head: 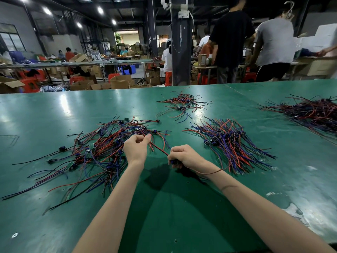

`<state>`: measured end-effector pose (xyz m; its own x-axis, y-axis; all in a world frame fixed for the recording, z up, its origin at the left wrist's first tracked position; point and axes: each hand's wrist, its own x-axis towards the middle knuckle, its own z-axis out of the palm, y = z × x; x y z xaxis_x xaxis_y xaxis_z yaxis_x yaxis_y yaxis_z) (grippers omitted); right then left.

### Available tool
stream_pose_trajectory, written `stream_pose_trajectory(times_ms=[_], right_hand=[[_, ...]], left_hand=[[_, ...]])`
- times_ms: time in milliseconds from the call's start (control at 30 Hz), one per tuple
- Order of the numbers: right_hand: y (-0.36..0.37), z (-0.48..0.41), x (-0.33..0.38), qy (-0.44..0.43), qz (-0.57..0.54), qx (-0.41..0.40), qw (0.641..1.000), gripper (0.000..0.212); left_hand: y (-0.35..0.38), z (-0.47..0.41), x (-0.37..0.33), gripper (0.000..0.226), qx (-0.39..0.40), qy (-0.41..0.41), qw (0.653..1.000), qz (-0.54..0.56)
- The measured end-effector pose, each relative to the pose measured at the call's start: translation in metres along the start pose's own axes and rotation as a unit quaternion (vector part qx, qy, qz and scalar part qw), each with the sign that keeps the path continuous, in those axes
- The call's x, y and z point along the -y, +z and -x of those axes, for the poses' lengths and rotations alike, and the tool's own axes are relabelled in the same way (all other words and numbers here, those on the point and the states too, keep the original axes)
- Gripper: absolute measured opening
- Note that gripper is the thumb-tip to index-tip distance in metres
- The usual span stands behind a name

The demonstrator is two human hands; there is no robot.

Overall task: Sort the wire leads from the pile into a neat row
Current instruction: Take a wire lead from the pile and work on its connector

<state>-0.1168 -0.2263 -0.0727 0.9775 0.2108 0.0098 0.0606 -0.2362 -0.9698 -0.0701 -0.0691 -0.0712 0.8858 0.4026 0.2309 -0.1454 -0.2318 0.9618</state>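
While the left hand [135,147] pinches a red-and-black wire lead [159,149] between thumb and forefinger at the right edge of the tangled pile [94,150], the right hand [185,157] curls its fingers round the lead's near end. The lead runs taut between them over the green table [54,110]. The sorted row [233,145] lies just right of the hands.

Dim overall, lit from above by round ceiling lamps [100,10] burnt to white spots. Broad pale glare on the green table [60,106] at left. Soft dark shadow [158,175] under the left hand [135,147] and right hand [184,157]. Sharp in the middle, wire lead [159,148] included. Blur on the person in grey shirt [273,41] far right. Bent lines at the edges.
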Motion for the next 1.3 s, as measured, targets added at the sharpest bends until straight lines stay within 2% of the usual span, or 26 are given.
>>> stream_pose_trajectory(times_ms=[233, 400, 467, 567, 667, 733, 967, 1133, 1300], right_hand=[[-0.008, -0.004, -0.001, 0.009, 0.013, 0.026, 1.000, 0.043], [-0.011, -0.003, -0.001, 0.016, 0.014, 0.041, 0.999, 0.041], [-0.013, -0.001, 0.001, 0.017, 0.010, 0.051, 0.998, 0.036], [-0.015, 0.001, 0.002, 0.019, -0.004, 0.074, 0.997, 0.030], [-0.016, 0.004, 0.003, 0.018, -0.012, 0.090, 0.996, 0.028], [-0.016, 0.005, 0.003, 0.018, -0.015, 0.098, 0.995, 0.027], [-0.019, 0.008, 0.005, 0.025, -0.058, 0.134, 0.989, 0.024], [-0.017, 0.011, 0.009, 0.045, -0.147, 0.176, 0.972, 0.024], [-0.016, 0.011, 0.012, 0.043, -0.177, 0.174, 0.968, 0.024]], left_hand=[[-0.011, -0.006, -0.008, 0.019, -0.028, -0.093, 0.987, 0.126], [-0.015, -0.006, -0.013, 0.023, -0.007, -0.174, 0.960, 0.218], [-0.016, -0.007, -0.015, 0.022, 0.012, -0.236, 0.931, 0.277], [-0.018, -0.008, -0.016, 0.021, 0.059, -0.322, 0.866, 0.377], [-0.017, -0.008, -0.014, 0.026, 0.092, -0.369, 0.815, 0.437], [-0.016, -0.008, -0.013, 0.027, 0.096, -0.382, 0.797, 0.458], [-0.015, -0.007, -0.013, 0.024, 0.095, -0.377, 0.800, 0.458], [-0.013, -0.005, -0.015, 0.023, 0.074, -0.351, 0.839, 0.409], [-0.014, -0.006, -0.015, 0.020, 0.068, -0.348, 0.839, 0.413]])
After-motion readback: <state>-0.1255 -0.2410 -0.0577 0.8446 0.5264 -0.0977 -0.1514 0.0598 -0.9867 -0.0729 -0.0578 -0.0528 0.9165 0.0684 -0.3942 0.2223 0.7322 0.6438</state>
